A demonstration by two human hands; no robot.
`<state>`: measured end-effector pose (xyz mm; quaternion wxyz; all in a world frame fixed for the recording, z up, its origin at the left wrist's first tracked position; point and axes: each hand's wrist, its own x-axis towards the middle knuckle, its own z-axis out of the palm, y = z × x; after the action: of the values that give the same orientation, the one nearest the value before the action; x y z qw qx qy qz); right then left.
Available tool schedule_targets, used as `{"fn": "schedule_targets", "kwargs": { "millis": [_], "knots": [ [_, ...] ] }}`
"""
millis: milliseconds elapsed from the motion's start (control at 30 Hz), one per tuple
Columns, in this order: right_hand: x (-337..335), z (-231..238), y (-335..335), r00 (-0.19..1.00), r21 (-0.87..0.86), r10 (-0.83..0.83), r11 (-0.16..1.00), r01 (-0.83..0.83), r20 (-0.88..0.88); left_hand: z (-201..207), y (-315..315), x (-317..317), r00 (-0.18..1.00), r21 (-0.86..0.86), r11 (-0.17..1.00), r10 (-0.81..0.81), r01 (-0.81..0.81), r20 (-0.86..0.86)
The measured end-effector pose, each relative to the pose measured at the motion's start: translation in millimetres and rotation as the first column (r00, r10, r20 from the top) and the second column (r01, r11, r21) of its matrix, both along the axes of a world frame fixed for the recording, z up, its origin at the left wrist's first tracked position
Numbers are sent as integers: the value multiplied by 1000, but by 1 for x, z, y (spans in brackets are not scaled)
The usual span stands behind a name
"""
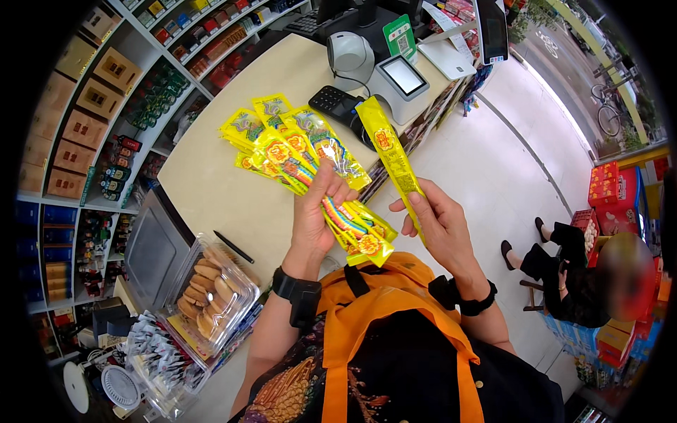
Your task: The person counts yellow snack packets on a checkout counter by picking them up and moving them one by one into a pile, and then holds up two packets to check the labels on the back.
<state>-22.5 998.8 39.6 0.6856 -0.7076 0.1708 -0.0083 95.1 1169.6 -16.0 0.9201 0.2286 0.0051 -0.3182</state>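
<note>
My left hand (315, 215) is closed around a fanned bunch of long yellow candy packets (285, 151) with rainbow-striped prints. Their upper ends spread over the pale counter, and the lower ends stick out below my fist near the orange apron. In my right hand (441, 222), a single long yellow candy packet (390, 151) is pinched between thumb and fingers near its lower end. It stands tilted, apart from the bunch, its top near the black keypad terminal (338, 106).
The cream counter (204, 162) carries a white scanner (350, 58), a payment screen (402, 76) and a black pen (233, 247). A clear box of pastries (208, 292) stands at the left. Stocked shelves (106, 141) line the left side. A seated person (585, 278) is at the right.
</note>
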Motion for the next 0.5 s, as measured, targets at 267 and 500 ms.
{"fn": "schedule_targets", "kwargs": {
  "millis": [267, 500],
  "knots": [
    [11, -7, 30, 939, -741, 206, 668, 72, 276, 0, -24, -14, 990, 158, 981, 100, -114, 96],
    [7, -21, 16, 914, -542, 262, 838, -57, 309, 4, -21, -8, 998, 87, 995, 60, -59, -10]
  ]
}}
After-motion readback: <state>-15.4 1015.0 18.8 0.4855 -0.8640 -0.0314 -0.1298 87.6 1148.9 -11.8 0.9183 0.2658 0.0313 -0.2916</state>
